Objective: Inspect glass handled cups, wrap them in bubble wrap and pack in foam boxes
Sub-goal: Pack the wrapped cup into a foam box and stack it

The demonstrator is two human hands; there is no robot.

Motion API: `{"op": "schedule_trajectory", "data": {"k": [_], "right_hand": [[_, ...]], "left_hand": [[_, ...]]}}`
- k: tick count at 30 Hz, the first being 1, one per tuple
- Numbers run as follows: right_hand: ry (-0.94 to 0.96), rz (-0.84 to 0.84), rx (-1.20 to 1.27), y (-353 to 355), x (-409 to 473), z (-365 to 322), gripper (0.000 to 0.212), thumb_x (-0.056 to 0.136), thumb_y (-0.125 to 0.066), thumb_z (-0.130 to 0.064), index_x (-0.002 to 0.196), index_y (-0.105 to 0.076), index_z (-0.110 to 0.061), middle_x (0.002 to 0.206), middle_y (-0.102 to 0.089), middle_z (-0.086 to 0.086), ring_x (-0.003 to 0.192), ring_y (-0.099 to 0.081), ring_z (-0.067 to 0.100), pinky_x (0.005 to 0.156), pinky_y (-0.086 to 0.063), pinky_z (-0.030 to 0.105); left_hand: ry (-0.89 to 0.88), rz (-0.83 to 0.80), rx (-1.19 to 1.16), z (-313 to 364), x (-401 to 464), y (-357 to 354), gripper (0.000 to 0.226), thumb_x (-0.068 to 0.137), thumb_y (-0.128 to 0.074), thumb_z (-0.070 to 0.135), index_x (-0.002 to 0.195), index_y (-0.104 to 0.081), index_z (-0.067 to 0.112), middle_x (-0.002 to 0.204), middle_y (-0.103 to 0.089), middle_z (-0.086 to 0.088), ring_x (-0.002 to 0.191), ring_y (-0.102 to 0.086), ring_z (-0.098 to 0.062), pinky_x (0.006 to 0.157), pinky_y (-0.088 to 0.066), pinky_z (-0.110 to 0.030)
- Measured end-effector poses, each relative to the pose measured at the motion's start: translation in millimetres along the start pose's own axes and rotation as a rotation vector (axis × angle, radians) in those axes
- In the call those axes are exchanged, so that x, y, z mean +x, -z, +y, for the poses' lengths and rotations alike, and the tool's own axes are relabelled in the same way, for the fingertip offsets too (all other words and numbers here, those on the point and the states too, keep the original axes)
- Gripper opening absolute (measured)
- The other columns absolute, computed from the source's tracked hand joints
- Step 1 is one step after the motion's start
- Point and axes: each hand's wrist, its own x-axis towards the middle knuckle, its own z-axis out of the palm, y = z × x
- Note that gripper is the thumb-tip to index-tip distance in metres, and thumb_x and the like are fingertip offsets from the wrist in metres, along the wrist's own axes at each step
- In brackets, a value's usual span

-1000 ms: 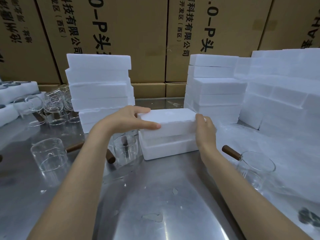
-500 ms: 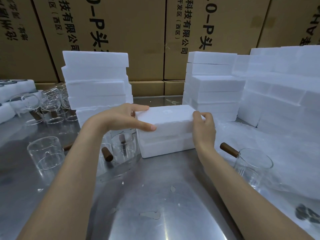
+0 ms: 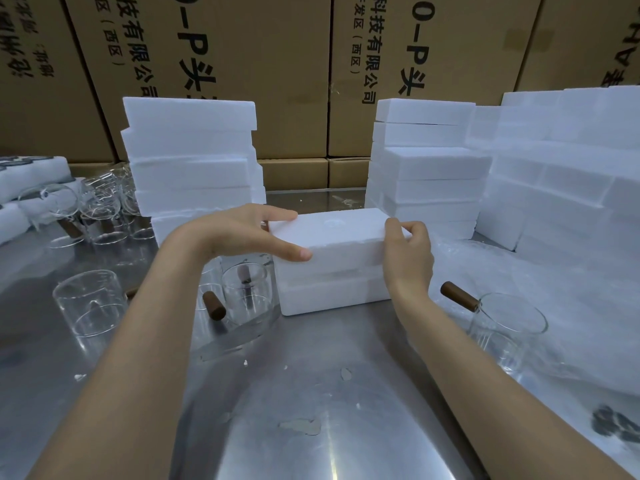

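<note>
Backdrop of brown cardboard cartons with black printed characters. Stainless steel table, foam crumbs scattered on it. Wall of foam blocks at right; two foam box stacks at back, left stack and right stack. Sheet of bubble wrap over right side of table.

Centre of table: foam box, foam lid seated on top. Seam possibly not fully closed; hard to judge.

Left hand gripping lid's left end, thumb on front face, fingers on top. Right hand clasping lid's right end, fingers curled over top edge.

Glass handled cup on bubble wrap, wooden handle toward box. Two cups left of box; cluster of cups at far left.
</note>
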Motion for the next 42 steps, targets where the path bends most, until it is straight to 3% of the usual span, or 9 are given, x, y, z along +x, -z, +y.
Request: {"op": "schedule_trajectory", "data": {"k": [8, 15, 20, 24, 29, 32, 35, 38, 42], "right_hand": [[0.037, 0.062, -0.038, 0.3, 0.4, -2.5, 0.023, 0.088, -0.045, -0.040, 0.093, -0.050, -0.018, 0.077, -0.050, -0.012, 0.069, -0.045, 0.004, 0.055, -0.029, 0.025], [-0.018, 0.066, -0.101, -2.9, -1.6, 10.3, 0.023, 0.089, -0.045, -0.040, 0.091, -0.047, -0.017, 0.075, -0.048, -0.010, 0.068, -0.043, 0.007, 0.058, -0.031, 0.028], [0.007, 0.099, -0.143, -5.1, -4.1, 15.4, 0.022, 0.087, -0.047, -0.040, 0.088, -0.045, -0.018, 0.074, -0.046, -0.011, 0.066, -0.042, 0.007, 0.054, -0.028, 0.027], [0.013, 0.099, -0.158, -5.3, -4.9, 17.7, 0.022, 0.087, -0.048, -0.041, 0.087, -0.043, -0.020, 0.073, -0.045, -0.010, 0.066, -0.043, 0.009, 0.054, -0.029, 0.025], [-0.005, 0.067, -0.151, -3.5, -1.6, 15.4, 0.022, 0.087, -0.048, -0.042, 0.089, -0.044, -0.020, 0.075, -0.044, -0.012, 0.067, -0.042, 0.006, 0.053, -0.026, 0.024], [-0.015, 0.025, -0.141, -0.8, 2.3, 14.8, 0.022, 0.088, -0.048, -0.042, 0.093, -0.046, -0.021, 0.076, -0.044, -0.015, 0.069, -0.041, 0.005, 0.054, -0.027, 0.024], [-0.027, -0.027, -0.131, 2.0, 6.1, 13.5, 0.020, 0.090, -0.047, -0.041, 0.100, -0.046, -0.024, 0.079, -0.041, -0.019, 0.072, -0.041, 0.005, 0.057, -0.029, 0.026], [-0.048, -0.066, -0.098, 4.0, 7.8, 12.1, 0.019, 0.091, -0.046, -0.040, 0.103, -0.047, -0.025, 0.081, -0.041, -0.020, 0.079, -0.043, 0.008, 0.069, -0.031, 0.030], [-0.092, -0.098, -0.058, 3.8, 7.0, 9.9, 0.023, 0.090, -0.043, -0.038, 0.108, -0.051, -0.027, 0.084, -0.044, -0.019, 0.092, -0.045, 0.017, 0.074, -0.032, 0.032]], "left_hand": [[0.000, -0.016, 0.036, 1.3, 0.3, 3.9, 0.100, 0.049, -0.080, 0.070, 0.138, -0.045, 0.043, 0.131, -0.040, 0.021, 0.116, -0.040, -0.007, 0.094, -0.028, -0.026], [0.015, -0.083, -0.062, -6.2, 0.7, -5.5, 0.095, 0.053, -0.077, 0.055, 0.141, -0.044, 0.039, 0.148, -0.036, 0.014, 0.137, -0.034, -0.009, 0.108, -0.026, -0.027], [0.020, -0.112, -0.090, -11.8, 1.7, -11.7, 0.097, 0.053, -0.076, 0.052, 0.142, -0.039, 0.041, 0.151, -0.034, 0.011, 0.140, -0.030, -0.015, 0.118, -0.022, -0.041], [0.020, -0.097, -0.124, -17.7, 4.4, -13.0, 0.099, 0.055, -0.084, 0.054, 0.142, -0.037, 0.046, 0.153, -0.029, 0.012, 0.140, -0.028, -0.015, 0.118, -0.021, -0.041], [0.019, -0.139, 0.004, -15.5, 13.3, -22.1, 0.108, 0.069, -0.083, 0.044, 0.151, -0.011, 0.043, 0.153, -0.017, 0.020, 0.129, -0.028, -0.008, 0.098, -0.030, -0.026], [0.022, -0.147, 0.018, -14.5, 13.9, -24.9, 0.109, 0.072, -0.082, 0.035, 0.150, -0.007, 0.043, 0.150, -0.019, 0.021, 0.121, -0.033, -0.009, 0.082, -0.037, -0.024], [0.010, -0.157, 0.011, -15.7, 14.3, -24.2, 0.109, 0.071, -0.083, 0.031, 0.149, -0.009, 0.041, 0.148, -0.021, 0.016, 0.124, -0.032, -0.012, 0.092, -0.037, -0.026], [0.023, -0.144, 0.028, -16.6, 15.0, -24.4, 0.119, 0.059, -0.087, 0.039, 0.148, -0.009, 0.043, 0.143, -0.026, 0.015, 0.125, -0.035, -0.016, 0.103, -0.036, -0.033], [0.047, -0.112, 0.070, -20.0, 18.2, -25.1, 0.127, 0.047, -0.082, 0.050, 0.147, -0.005, 0.044, 0.137, -0.028, 0.015, 0.123, -0.037, -0.018, 0.104, -0.039, -0.037]]}}
